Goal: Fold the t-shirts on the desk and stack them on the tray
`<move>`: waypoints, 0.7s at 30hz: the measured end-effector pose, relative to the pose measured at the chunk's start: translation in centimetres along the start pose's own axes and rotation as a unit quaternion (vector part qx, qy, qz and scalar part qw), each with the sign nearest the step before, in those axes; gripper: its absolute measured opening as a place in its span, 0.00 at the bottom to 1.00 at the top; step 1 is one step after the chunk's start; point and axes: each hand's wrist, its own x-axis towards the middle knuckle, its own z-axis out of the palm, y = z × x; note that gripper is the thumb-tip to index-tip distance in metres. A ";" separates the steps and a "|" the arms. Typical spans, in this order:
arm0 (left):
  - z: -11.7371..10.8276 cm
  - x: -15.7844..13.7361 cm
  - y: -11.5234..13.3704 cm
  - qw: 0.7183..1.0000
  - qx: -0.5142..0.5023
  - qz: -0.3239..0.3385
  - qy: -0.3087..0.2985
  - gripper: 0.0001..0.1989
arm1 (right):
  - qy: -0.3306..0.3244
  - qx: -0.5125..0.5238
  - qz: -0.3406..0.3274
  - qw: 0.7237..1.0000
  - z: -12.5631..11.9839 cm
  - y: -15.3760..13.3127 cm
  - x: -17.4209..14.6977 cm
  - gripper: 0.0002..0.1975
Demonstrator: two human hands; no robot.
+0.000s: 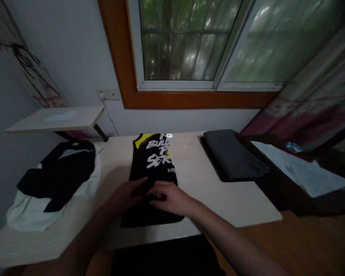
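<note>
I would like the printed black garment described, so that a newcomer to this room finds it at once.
Below the window is a pale table. Near its middle, under the left hand and right hand, lies a black garment. White lettering and a yellow far-left corner set it apart from the plain dark cloth at right and the black-and-white clothes at left.

A pale wood-grain table (232, 207) is partly covered by clothing. In the middle, a black shirt (155, 173) printed with white lettering is laid flat. At the left, a crumpled white cloth (34, 216) is topped by a black garment (71, 165); at the right, a dark grey folded garment (235, 157) is stacked over a black layer (212, 161).
</note>
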 end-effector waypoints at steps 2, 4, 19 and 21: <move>0.7 -0.6 0.2 0.999 0.012 0.029 -0.033 0.25 | -0.001 0.006 0.010 1.000 0.8 -0.2 0.0 0.12; 1.2 -1.0 0.4 0.998 0.011 0.047 -0.048 0.16 | -0.004 -0.006 0.017 1.000 1.3 -0.2 -0.3 0.12; -0.2 -3.1 1.8 0.977 -0.202 0.015 0.072 0.09 | -0.033 -0.201 0.091 0.975 -0.9 1.8 -7.6 0.15; -0.3 -3.6 1.1 0.973 -0.216 0.003 0.080 0.09 | -0.034 -0.178 0.095 0.979 -1.6 1.9 -8.4 0.15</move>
